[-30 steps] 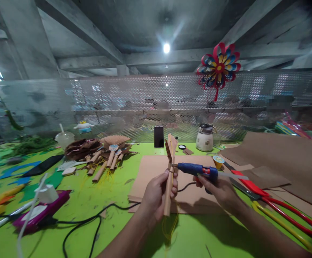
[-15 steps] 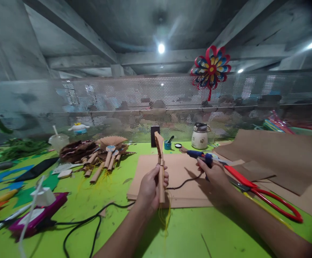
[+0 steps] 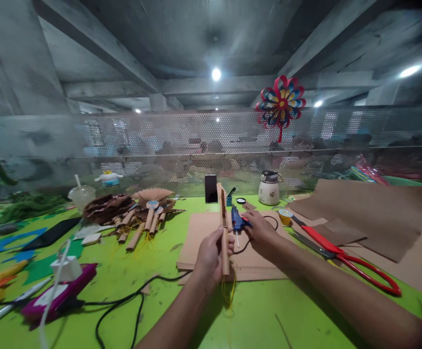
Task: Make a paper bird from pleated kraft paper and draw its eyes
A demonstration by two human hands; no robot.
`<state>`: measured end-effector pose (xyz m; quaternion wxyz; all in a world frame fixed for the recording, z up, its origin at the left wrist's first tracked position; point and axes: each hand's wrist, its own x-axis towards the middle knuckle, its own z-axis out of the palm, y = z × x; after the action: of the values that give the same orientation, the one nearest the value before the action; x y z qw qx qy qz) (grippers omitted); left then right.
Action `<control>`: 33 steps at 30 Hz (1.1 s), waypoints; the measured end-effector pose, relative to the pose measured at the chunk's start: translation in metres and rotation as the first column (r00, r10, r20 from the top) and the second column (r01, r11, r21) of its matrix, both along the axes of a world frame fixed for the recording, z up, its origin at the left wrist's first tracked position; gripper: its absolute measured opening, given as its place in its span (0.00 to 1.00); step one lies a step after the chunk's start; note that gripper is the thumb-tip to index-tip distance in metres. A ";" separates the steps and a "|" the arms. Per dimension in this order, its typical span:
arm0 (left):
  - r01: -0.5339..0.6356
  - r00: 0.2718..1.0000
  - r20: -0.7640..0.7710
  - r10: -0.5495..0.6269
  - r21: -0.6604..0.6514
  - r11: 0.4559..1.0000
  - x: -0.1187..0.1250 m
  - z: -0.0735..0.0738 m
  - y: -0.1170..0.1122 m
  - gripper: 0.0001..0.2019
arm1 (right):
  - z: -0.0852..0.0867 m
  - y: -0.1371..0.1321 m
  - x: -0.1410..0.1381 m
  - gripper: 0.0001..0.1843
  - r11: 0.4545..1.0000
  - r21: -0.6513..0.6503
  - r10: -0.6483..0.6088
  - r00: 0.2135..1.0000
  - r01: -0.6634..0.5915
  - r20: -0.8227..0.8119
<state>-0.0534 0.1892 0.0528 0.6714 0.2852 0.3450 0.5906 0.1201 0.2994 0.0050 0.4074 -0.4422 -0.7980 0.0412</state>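
Observation:
Upright in my left hand (image 3: 210, 256) is a folded brown paper fan (image 3: 222, 201). My fingers close round its rolled paper handle, and thin yellow string (image 3: 228, 293) hangs from the lower end. My right hand (image 3: 259, 231) grips a blue glue gun (image 3: 237, 220), which stands close to the right side of the fan. Whether the gun's nozzle touches the paper I cannot tell. Beneath both hands lies a stack of brown paper sheets (image 3: 196, 237) on the green table (image 3: 181, 320).
Red-handled scissors (image 3: 341, 254) and large brown sheets (image 3: 370, 208) lie at right. Finished fans (image 3: 150, 218) are heaped at left. A purple power strip (image 3: 60, 291) with black cord (image 3: 152, 278) sits front left. Behind stand a phone (image 3: 211, 189) and a bottle (image 3: 269, 188).
My right hand has brought the glue gun leftward, from the right of the paper stack to beside the fan. A yellow tub near the scissors now shows fully. The left hand still holds the fan.

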 end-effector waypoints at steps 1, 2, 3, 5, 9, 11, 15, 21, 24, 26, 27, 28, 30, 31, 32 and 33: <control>0.006 1.000 -0.003 -0.006 0.000 1.000 0.000 -0.001 -0.001 0.08 | -0.003 -0.002 0.001 0.16 1.000 0.006 -0.003 1.000 0.003 0.003; 0.012 1.000 -0.005 -0.012 -0.001 1.000 0.001 -0.001 -0.001 0.08 | -0.005 -0.005 0.003 0.16 1.000 0.014 -0.009 1.000 0.009 0.000; 0.020 1.000 -0.008 -0.020 -0.001 1.000 0.002 -0.002 -0.002 0.09 | -0.006 -0.008 0.005 0.16 1.000 0.023 -0.013 1.000 0.014 -0.006; 0.038 0.999 -0.012 -0.038 -0.007 0.999 0.003 -0.003 -0.003 0.09 | -0.003 -0.017 0.010 0.14 0.999 0.042 -0.018 1.000 0.019 -0.020; 0.056 0.997 -0.052 -0.056 0.001 0.998 0.007 -0.003 -0.006 0.10 | 0.021 -0.042 0.013 0.09 0.996 0.094 0.022 0.987 -0.007 -0.161; 0.055 0.995 -0.090 -0.053 0.016 0.998 0.009 -0.004 -0.008 0.10 | 0.035 -0.058 0.012 0.09 0.995 0.070 0.085 0.951 -0.067 -0.298; 0.075 0.990 -0.125 -0.070 0.033 0.997 0.013 -0.005 -0.010 0.11 | 0.054 -0.082 0.007 0.10 0.980 0.001 0.176 0.864 -0.199 -0.472; 0.076 0.987 -0.144 -0.075 0.005 0.997 0.016 -0.004 -0.012 0.11 | 0.054 -0.089 0.006 0.10 0.965 0.148 0.257 0.905 -0.218 -0.340; 0.109 0.975 -0.195 -0.103 0.024 0.994 0.016 -0.003 -0.013 0.11 | 0.056 -0.088 0.010 0.13 0.971 0.111 0.238 0.899 -0.212 -0.367; 0.147 0.961 -0.243 -0.135 0.032 0.989 0.017 -0.005 -0.013 0.11 | 0.060 -0.087 0.012 0.17 0.968 0.059 0.247 0.887 -0.244 -0.389; 0.164 0.952 -0.267 -0.149 0.033 0.986 0.017 -0.006 -0.013 0.12 | 0.062 -0.088 0.014 0.18 0.961 0.043 0.267 0.879 -0.273 -0.396; 0.173 0.944 -0.290 -0.156 0.034 0.984 0.017 -0.007 -0.012 0.12 | 0.063 -0.089 0.014 0.19 0.952 0.037 0.292 0.868 -0.303 -0.401; 0.182 0.930 -0.331 -0.158 0.041 0.982 0.017 -0.009 -0.011 0.13 | 0.066 -0.091 0.015 0.18 0.934 0.057 0.345 0.849 -0.352 -0.401; 0.179 0.926 -0.347 -0.152 0.047 0.983 0.017 -0.010 -0.011 0.13 | 0.067 -0.092 0.015 0.16 0.927 0.072 0.365 0.843 -0.368 -0.395; 0.173 0.923 -0.357 -0.143 0.055 0.983 0.017 -0.010 -0.010 0.13 | 0.068 -0.093 0.014 0.15 0.922 0.085 0.380 0.839 -0.378 -0.389; 0.165 0.923 -0.361 -0.132 0.063 0.984 0.016 -0.011 -0.010 0.13 | 0.069 -0.094 0.013 0.14 0.919 0.095 0.389 0.838 -0.384 -0.382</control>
<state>-0.0373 0.1791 0.0420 0.6268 0.4431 0.4106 0.4921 0.1335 0.2051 0.0739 0.5457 -0.2518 -0.7725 0.2048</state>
